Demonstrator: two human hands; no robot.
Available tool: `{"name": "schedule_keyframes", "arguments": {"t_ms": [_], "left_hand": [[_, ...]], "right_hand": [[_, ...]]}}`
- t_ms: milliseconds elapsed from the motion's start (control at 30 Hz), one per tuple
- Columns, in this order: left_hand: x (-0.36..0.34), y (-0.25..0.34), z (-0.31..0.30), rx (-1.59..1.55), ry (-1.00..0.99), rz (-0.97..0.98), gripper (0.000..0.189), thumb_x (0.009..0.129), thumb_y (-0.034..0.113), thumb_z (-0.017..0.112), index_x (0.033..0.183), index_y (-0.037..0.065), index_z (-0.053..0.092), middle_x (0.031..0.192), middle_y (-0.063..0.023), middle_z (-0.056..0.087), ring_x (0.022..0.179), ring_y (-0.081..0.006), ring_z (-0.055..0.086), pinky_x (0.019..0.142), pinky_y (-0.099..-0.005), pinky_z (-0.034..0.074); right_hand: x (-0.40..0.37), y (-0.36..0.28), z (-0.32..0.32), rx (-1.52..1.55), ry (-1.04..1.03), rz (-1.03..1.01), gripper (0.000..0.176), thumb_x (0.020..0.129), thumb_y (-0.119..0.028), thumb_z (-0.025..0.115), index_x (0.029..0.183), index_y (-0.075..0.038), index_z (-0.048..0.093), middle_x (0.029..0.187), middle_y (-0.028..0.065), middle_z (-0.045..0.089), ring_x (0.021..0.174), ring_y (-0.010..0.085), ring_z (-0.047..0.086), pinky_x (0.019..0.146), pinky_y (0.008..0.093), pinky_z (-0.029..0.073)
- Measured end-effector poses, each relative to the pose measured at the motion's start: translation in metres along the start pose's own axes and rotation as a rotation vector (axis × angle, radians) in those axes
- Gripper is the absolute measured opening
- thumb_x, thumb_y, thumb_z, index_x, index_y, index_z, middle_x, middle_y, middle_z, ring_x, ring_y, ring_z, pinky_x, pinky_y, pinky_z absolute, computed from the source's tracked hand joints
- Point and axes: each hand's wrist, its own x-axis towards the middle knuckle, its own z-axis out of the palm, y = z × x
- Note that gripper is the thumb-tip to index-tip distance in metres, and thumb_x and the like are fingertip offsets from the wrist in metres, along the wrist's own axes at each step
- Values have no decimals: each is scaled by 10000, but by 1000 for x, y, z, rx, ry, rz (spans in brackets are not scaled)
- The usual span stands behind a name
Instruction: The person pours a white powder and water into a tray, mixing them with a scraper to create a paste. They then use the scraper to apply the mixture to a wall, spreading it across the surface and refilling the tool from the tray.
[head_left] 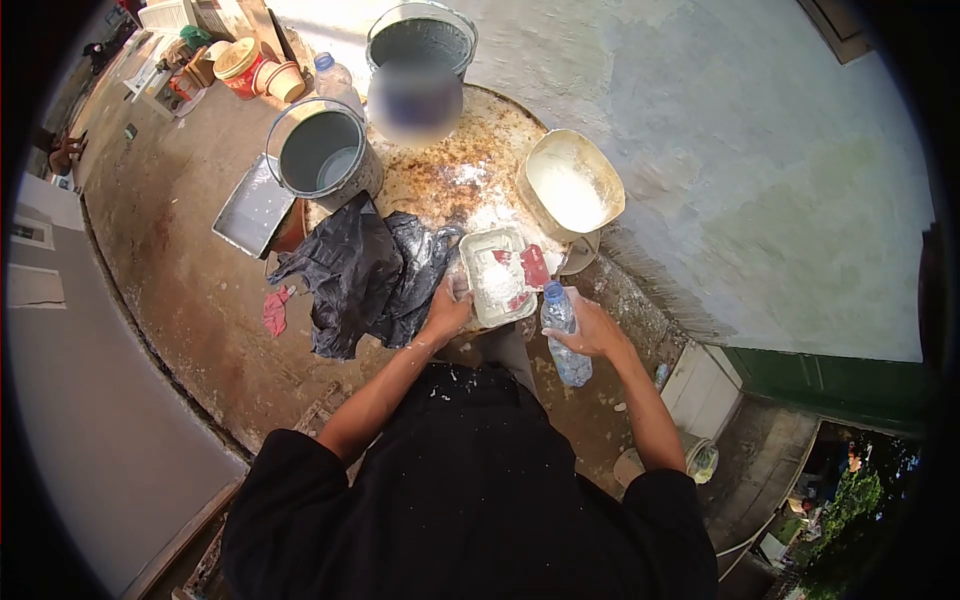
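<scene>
My right hand is wrapped round a clear plastic bottle with a blue cap, held upright at the table's near edge. Beside it, a shallow rectangular tray holds white powder and a red scraper that lies across its right side. My left hand is at the tray's left edge, fingers curled against the rim. A crumpled black plastic bag lies just left of that hand.
On the rusty round table stand a bucket, another bucket and a cream tub with white powder. A grey tray sits at the left. The plastered wall rises on the right.
</scene>
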Motion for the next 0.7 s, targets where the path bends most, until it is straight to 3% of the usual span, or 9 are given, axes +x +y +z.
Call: {"name": "schedule_keyframes", "arguments": {"t_ms": [267,467,700], "left_hand": [[2,-4,-1,38,2,14,324,943,72,544,1253,21,463,1124,-94,552,966,-213,592,710,-358,576],[8,-17,-3,68,7,15,323,946,73,541,1255,23,463,1138,-93,554,973,-211,593,715,-360,575],[7,-11,-2,49,1,-4,316,946,74,544,1247,22,465,1140,-101,554,971,-224,593,735,-374,576]], "right_hand": [[18,6,11,-114,-32,-86,794,809,-416,722,1322,64,352,1142,347,572,1099,479,553,929,492,451],[25,-1,4,-132,-161,-24,818,815,-413,711,1335,81,317,1148,371,557,1114,487,539,939,489,451],[27,5,8,-140,-134,-55,813,811,-402,714,1327,79,310,1106,370,570,1082,496,547,919,500,453]]}}
